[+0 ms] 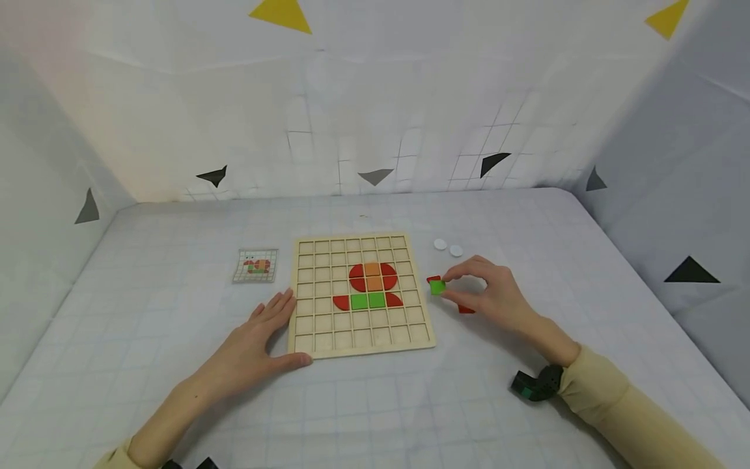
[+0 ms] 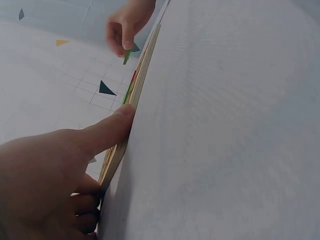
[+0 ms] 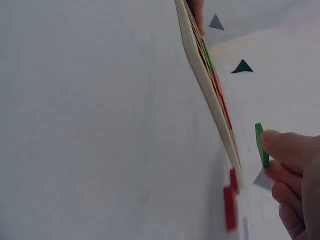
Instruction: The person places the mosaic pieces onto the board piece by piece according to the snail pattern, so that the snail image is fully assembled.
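A wooden grid board [image 1: 310, 324] lies mid-table. On it, red quarter-round tiles [image 1: 356, 284] flank orange square tiles [image 1: 373, 283]; below, two green square tiles [image 1: 359, 301] sit between red curved tiles [image 1: 394, 299]. My left hand [image 1: 246, 342] rests at the board's left side, thumb on the near corner and fingers along the edge. Just off the right edge, my right hand [image 1: 498, 296] pinches a loose green square tile [image 1: 437, 287] between thumb and fingers; the right wrist view shows this green tile [image 3: 262, 145] edge-on, raised above the table.
Red tiles [image 1: 466, 309] lie on the table by my right hand, partly hidden by it. Two white discs [image 1: 440, 244] are behind it. A small pattern card [image 1: 255, 266] with a coloured figure lies left of the board. Walls [image 1: 375, 98] enclose the table's back and sides.
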`<state>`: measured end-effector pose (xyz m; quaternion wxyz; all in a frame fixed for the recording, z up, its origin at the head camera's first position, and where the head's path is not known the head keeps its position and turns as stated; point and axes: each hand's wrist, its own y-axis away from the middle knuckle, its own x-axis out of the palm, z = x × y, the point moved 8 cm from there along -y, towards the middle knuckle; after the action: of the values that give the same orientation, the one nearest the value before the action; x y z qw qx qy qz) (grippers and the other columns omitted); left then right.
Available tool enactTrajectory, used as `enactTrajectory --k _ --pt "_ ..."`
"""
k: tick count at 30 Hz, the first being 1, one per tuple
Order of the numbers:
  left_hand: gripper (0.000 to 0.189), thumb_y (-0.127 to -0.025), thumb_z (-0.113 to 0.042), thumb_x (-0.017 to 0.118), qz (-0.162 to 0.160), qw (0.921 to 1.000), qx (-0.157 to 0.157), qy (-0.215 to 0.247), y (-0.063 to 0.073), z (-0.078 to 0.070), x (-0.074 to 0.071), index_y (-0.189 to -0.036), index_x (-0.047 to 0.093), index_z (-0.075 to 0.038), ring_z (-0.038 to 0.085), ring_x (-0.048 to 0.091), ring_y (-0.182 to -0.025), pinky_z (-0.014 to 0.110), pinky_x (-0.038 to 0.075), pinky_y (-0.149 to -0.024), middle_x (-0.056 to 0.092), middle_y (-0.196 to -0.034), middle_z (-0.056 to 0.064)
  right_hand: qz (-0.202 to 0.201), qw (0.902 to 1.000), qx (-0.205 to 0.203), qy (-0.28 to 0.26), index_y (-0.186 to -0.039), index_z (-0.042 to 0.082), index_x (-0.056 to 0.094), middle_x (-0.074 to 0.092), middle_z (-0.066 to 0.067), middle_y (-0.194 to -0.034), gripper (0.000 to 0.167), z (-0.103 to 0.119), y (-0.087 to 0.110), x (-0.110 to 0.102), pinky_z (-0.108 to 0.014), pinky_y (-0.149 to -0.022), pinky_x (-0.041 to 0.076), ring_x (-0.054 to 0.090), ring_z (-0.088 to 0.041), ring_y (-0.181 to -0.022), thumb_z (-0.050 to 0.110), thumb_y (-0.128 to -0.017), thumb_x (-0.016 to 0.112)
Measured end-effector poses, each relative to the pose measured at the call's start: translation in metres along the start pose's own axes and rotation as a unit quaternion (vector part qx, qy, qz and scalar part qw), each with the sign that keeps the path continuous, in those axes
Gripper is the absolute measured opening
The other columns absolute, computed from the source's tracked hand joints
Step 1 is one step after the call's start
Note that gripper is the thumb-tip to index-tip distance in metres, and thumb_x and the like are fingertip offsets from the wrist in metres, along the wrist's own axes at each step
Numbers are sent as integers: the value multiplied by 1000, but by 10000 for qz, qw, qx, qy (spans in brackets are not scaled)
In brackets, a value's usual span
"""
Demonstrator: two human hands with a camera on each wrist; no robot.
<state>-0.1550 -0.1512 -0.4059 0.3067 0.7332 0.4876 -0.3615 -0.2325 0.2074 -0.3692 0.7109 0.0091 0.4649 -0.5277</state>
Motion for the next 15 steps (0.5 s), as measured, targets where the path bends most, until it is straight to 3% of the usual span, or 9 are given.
enactTrajectory --k 5,11,15 --pt "108 -78 -66 73 4 10000 -6 0 0 0 0 -158 28 -9 29 16 -154 55 16 -125 18 -167 2 -13 9997 198 -146 -99 17 76 73 2 -94 28 13 -18 12 -32 -83 55 64 -19 -90 11 -74 89" --pt "108 -78 -67 73 1 10000 -40 8 -1 1 1 -159 27 -11 29 16 -154 56 17 -125 18 -168 2 64 9992 147 -375 -97 13 77 74 2 -93 26 33 -40 40 -40 -72 57 65 -16 -90 12 -75 89" --pt "109 -77 -68 72 -26 10000 -51 -18 -1 2 1 -159 28 -11 29 16 -154 57 18 -124 18 -168 1 141 9985 188 -496 -95 11 77 74 2 -92 24 45 -53 62 -43 -75 58 65 -14 -91 14 -75 89"
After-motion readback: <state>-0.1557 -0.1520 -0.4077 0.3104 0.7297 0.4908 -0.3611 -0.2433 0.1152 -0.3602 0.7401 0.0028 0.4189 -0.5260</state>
